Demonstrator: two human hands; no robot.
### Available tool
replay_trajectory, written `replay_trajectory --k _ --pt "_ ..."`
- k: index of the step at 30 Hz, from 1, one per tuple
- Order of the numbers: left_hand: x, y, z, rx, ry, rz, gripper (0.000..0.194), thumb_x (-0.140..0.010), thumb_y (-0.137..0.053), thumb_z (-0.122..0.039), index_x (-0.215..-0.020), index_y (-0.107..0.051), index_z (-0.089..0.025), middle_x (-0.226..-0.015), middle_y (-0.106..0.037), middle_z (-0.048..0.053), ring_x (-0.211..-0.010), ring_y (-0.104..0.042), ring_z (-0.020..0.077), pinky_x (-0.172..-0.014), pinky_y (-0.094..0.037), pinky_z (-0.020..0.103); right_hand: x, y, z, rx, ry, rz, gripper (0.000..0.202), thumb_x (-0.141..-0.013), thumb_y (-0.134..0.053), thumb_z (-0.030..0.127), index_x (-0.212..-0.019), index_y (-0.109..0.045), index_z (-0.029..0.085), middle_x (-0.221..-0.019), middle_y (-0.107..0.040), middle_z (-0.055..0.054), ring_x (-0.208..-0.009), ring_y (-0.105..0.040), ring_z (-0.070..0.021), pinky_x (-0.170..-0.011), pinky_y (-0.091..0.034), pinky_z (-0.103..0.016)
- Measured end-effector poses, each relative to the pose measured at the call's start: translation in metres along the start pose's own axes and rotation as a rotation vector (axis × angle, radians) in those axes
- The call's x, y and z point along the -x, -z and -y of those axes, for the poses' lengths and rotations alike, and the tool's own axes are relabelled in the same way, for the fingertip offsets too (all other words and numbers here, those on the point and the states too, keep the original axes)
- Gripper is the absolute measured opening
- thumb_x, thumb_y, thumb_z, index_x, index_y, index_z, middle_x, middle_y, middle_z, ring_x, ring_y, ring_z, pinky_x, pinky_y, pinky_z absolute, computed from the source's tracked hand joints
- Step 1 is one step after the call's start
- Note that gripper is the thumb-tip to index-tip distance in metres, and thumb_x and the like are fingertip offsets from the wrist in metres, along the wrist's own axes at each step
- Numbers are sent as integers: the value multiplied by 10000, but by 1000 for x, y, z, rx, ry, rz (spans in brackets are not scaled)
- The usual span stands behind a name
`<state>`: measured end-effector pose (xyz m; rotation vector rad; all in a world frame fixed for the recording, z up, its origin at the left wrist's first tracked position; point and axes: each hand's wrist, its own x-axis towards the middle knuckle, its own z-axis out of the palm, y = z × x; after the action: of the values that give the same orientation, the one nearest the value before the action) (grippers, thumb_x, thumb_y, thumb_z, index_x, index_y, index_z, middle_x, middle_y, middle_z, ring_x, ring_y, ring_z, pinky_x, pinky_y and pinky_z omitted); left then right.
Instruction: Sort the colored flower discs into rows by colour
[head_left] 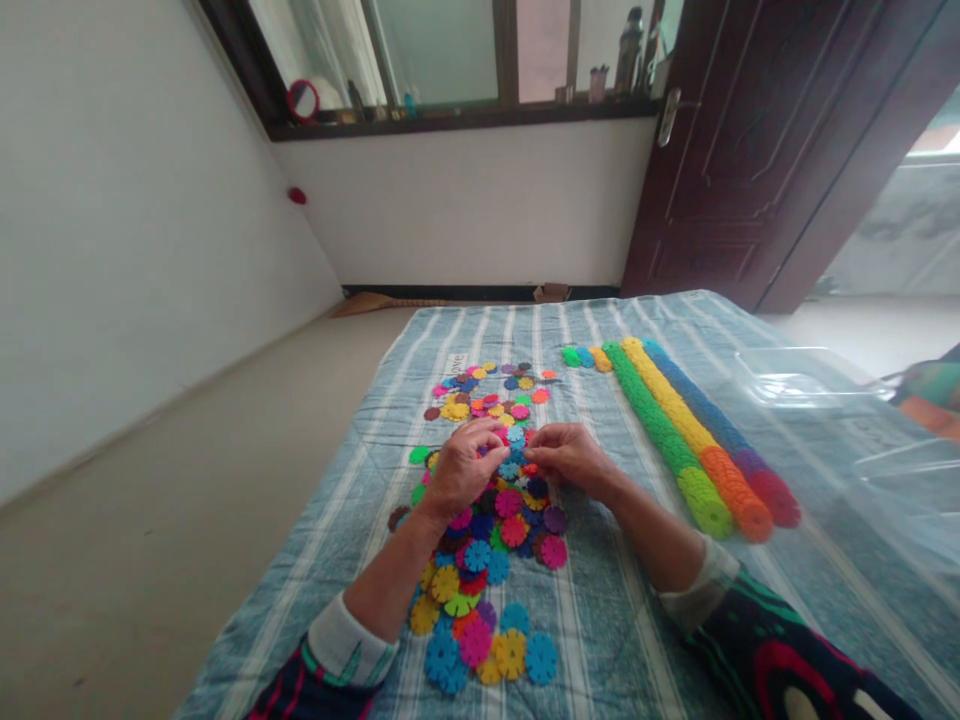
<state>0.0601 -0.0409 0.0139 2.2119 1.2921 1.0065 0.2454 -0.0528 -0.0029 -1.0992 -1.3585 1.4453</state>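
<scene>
Loose plastic snowflake discs [512,531] in many colours lie in a long heap down the middle of the striped cloth [600,600]. My left hand [465,465] is over the heap, its thumb and fingers pinched at a light blue snowflake disc [515,450]. From the other side my right hand [574,458] meets it, fingers closed at the disc's right edge. Other blue discs lie close by, so the exact outline of the held one is unclear. My fingertips partly hide the discs beneath.
To the right lie long rods of joined discs: green [652,420], yellow-orange [675,425] and blue-red [720,430]. Short stacks [572,357] sit by their far end. Clear plastic containers [810,375] stand at the right. A paper label [456,364] lies beyond the heap.
</scene>
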Motion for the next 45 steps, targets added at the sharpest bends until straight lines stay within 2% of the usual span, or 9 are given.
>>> replay_trajectory --k 5,14,23,27,29,31,36,40,45 --pt "0 1 -8 46 41 58 187 -770 -568 -305 -651 -655 -191 -1093 -679 72 -1077 -592 223 -1012 -411 404 -4 -3 -3 -24 43 -1 241 -645 -698 376 -642 -590 161 -469 -535 60 -378 -410 -53 -368 -294 -176" --pt "-1 -2 -4 80 61 55 185 -757 -586 -318 -640 -671 -203 -1068 -692 63 -1063 -603 227 -1005 -432 399 -8 -5 -5 -7 36 -1 204 -656 -693 356 -685 -622 167 -515 -579 47 -400 -476 -68 -399 -375 -182" --pt "-2 -1 -1 76 21 38 184 -771 -586 -339 -688 -701 -221 -1048 -698 47 -1085 -592 230 -1014 -425 410 -12 -2 -3 108 95 34 136 -704 -659 287 -729 -682 155 -509 -563 44 -405 -472 -65 -399 -356 -175" --pt "-3 4 2 58 0 -80 196 -774 -582 -366 -738 -697 -212 -1055 -694 53 -1062 -602 221 -998 -444 382 -31 31 17 472 162 -41 115 -739 -628 227 -763 -703 145 -507 -567 33 -403 -477 -66 -413 -356 -178" --pt "-6 8 7 29 3 -153 203 -782 -563 -360 -724 -684 -207 -1022 -702 51 -1028 -617 210 -982 -458 359 -45 59 31 755 172 -156 113 -740 -619 188 -782 -715 146 -531 -599 18 -444 -521 -76 -466 -389 -183" --pt "-8 13 15 -24 7 -234 208 -787 -544 -348 -710 -674 -205 -972 -711 48 -992 -630 202 -972 -466 349 -62 90 44 1055 93 -276 145 -759 -603 204 -825 -728 171 -574 -642 11 -500 -571 -90 -519 -416 -185" --pt "-11 21 39 -152 22 -389 219 -777 -535 -349 -719 -668 -186 -934 -717 66 -941 -649 212 -942 -488 361 -101 146 52 1222 -15 -378 166 -725 -608 163 -816 -747 173 -623 -685 -20 -635 -642 -145 -581 -433 -195" --pt "-9 20 54 -209 19 -430 227 -782 -526 -342 -709 -662 -176 -914 -718 84 -929 -654 216 -921 -500 359 -126 163 45 1306 -69 -378 191 -704 -637 183 -856 -752 193 -731 -716 -35 -747 -657 -172 -611 -433 -197" --pt "-8 17 61 -246 -6 -423 224 -791 -518 -331 -713 -660 -176 -901 -717 83 -923 -654 210 -909 -504 344 -144 166 41 1384 -124 -308 190 -676 -660 192 -838 -758 206 -757 -719 -43 -768 -658 -183 -590 -425 -195"
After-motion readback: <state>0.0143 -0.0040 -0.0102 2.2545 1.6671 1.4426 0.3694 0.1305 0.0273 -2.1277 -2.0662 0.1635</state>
